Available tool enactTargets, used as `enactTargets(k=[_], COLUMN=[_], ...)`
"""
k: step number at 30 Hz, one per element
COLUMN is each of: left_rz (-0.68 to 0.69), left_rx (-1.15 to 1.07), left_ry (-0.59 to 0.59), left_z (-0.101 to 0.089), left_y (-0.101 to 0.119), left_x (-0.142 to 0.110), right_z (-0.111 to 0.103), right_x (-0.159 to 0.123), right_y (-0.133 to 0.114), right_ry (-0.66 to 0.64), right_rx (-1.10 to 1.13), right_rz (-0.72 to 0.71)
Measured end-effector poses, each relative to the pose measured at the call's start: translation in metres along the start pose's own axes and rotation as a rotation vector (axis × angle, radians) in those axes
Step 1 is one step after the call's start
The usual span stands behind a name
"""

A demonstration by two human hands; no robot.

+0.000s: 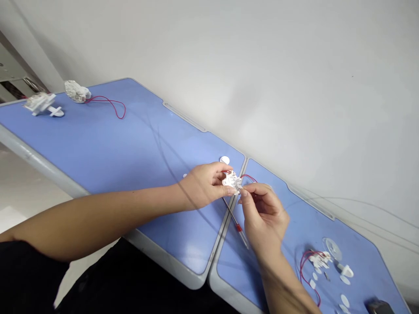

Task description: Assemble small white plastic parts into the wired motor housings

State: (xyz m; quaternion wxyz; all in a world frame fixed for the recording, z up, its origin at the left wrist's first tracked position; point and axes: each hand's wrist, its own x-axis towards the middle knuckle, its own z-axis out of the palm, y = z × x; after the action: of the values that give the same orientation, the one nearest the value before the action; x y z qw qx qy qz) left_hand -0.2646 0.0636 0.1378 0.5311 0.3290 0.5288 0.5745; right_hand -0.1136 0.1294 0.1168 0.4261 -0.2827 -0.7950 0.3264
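A white wall point(294, 87) is rising behind 2 blue tables with grey rims, and the seam point(216, 257) between them is marking the middle of the scene; the left table point(98, 144) is stretching away on one side of the seam, and the right table point(314, 218) is stretching away on the other; 2 bare arms are reaching in, with the left hand point(203, 185) and the right hand point(263, 213) meeting just above the far end of the seam; a white plastic assembly point(231, 181) is being held in the air there, with a red wire point(249, 177) looping from it across the seam; the left fingers point(222, 172) are curling nearly closed around the assembly, gripping it, while the right fingers point(252, 192) are pinching its near edge; a white disc point(224, 160) is lying just beyond the left hand, close to the seam; a slim clear rod point(237, 229) with a red band is lying just beside the seam, beneath the hands; well to the left of the seam, a crumpled white part point(77, 91) is trailing a red loop point(111, 107) near a white plastic housing point(41, 104); well to the right, white parts point(317, 260) tangled with red wires point(306, 272) are lying beside a clear disc point(332, 248) and small white discs point(345, 300)
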Motion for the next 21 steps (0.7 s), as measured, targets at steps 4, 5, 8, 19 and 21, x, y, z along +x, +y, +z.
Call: enactTargets(k=[4,5,8,19,21], left_rz=[-0.031,-0.037,-0.041,-0.015,-0.016], left_rx=[-0.036,-0.045,-0.059,-0.08,-0.073], left_ry=[-0.003,-0.003,0.009,0.025,0.015], left_z=[0.002,0.002,0.002,0.001,0.0], left_y=[0.002,0.003,0.003,0.0,-0.001], left_x=[0.0,0.0,0.0,0.001,0.001], right_z=[0.0,0.001,0.002,0.003,0.003], right_x=[0.001,0.002,0.002,0.002,0.002], right_y=[-0.001,0.0,0.003,0.01,0.011], right_ry=[0.042,0.054,0.085,0.093,0.089], right_rx=[-0.153,-0.178,-0.211,-0.209,-0.206], right_rz=[-0.238,-0.288,-0.367,-0.494,-0.502])
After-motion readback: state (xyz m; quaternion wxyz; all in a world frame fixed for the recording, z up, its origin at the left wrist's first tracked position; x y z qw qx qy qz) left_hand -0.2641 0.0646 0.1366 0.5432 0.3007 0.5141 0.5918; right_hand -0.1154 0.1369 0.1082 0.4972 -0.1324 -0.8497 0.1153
